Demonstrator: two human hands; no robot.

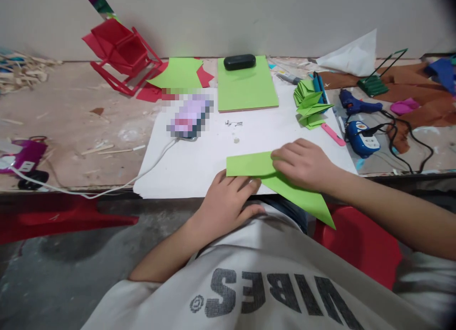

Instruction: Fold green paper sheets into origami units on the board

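Note:
A sheet of bright green paper [249, 164], folded into a long strip on the left, lies at the front edge of the white board. Its pointed tail hangs over the table edge toward my lap at the right. My right hand [302, 164] rests on the strip's right end, fingers curled and pressed onto the paper. Along the strip's lower left edge lies my left hand [231, 199], fingers spread and touching the edge, the thumb apart near my shirt. What is under the right palm is hidden.
On the white board [185, 168] are a blurred phone [190, 116] with a white cable, a green paper stack [247, 94] under a black case [240, 62], folded green pieces [309, 104] and a pink cutter [333, 134]. A glue gun [358, 101] lies right; a red paper chair [123, 54] stands left.

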